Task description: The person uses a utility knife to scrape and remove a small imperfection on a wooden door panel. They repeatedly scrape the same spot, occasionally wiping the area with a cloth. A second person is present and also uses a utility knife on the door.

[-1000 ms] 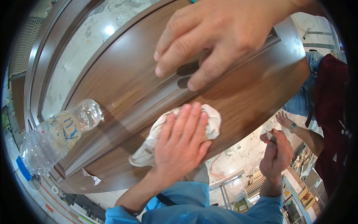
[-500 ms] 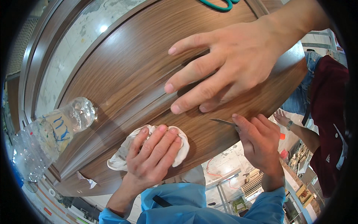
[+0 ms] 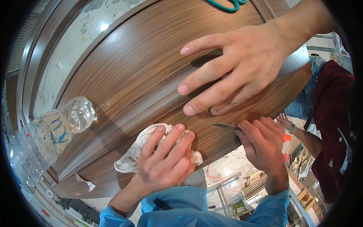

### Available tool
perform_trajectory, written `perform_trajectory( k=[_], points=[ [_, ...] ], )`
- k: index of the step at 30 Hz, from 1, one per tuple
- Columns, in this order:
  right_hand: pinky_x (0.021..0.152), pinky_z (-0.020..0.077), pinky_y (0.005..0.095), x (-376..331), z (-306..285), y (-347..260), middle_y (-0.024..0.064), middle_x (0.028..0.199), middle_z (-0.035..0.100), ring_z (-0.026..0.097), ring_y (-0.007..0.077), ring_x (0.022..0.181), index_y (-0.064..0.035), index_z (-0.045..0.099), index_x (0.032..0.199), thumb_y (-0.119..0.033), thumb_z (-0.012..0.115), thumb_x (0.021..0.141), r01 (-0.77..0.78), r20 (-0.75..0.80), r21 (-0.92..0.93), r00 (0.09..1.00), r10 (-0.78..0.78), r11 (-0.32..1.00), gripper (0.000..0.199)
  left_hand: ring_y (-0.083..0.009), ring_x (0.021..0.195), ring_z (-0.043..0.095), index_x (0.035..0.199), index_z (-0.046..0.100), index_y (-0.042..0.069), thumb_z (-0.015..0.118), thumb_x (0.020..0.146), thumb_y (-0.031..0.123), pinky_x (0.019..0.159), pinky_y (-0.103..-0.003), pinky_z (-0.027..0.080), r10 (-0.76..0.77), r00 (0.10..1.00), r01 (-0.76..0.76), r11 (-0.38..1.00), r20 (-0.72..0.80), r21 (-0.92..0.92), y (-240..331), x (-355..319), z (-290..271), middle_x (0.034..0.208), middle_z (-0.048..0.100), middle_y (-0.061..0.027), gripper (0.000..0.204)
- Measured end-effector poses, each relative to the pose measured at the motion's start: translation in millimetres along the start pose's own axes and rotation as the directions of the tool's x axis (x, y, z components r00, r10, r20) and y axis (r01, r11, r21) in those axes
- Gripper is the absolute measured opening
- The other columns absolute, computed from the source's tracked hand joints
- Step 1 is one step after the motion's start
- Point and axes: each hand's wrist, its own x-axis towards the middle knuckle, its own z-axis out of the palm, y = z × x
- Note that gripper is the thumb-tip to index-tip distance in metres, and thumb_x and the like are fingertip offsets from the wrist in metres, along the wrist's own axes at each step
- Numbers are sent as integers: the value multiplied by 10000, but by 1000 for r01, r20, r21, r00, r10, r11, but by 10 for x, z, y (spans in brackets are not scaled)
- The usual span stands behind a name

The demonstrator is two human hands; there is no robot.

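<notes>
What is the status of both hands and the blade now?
Left hand flat on white rag. Right hand grips blade at panel. Another person's hand beside blade.

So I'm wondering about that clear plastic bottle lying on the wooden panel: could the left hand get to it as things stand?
Probably yes. The left hand rests on a white cloth, and the bottle lies further left with bare wooden panel between them. It would have to leave the cloth first.
</notes>
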Motion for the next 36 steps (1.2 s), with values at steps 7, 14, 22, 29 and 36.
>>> perform_trajectory(
  k=[7,14,22,29,36],
  points=[
    [521,383,344,-8,35,110,-1,655,440,472,186,568,-96,737,1237,-48,745,727,121,20,-109,993,-120,987,512,-220,1201,656,1039,765,169,679,923,242,1099,-448,447,26,999,-19,988,-45,154,34,10,92,1174,741,-26,162],
    [1025,396,481,-33,16,83,46,1185,687,637,213,1027,-171,705,1305,-278,801,813,-33,246,-189,966,79,981,513,-280,1239,635,1069,786,153,722,830,151,1132,-507,409,20,1000,-17,994,-24,108,28,-13,96,1225,723,-74,247],
    [594,372,383,10,96,144,14,740,497,496,201,619,-88,724,1223,-34,767,769,148,-8,-207,988,-153,967,459,-277,1235,639,1062,793,151,728,820,150,1144,-504,396,11,1000,-9,996,-22,92,23,-49,103,1220,727,-75,251],
    [522,382,322,61,101,96,-19,671,445,479,155,586,-110,741,1238,-79,761,719,128,-34,-192,990,-137,973,520,-275,1228,645,1045,801,151,743,815,142,1146,-500,397,-8,999,11,997,-34,73,34,-49,115,1210,734,-74,238],
    [526,387,316,67,92,100,-23,676,457,487,150,594,-112,741,1232,-85,760,724,135,-30,-173,989,-142,976,509,-276,1216,651,1026,806,147,758,796,125,1144,-500,398,-10,999,12,998,-45,62,37,-50,125,1197,740,-78,235]
  ],
)
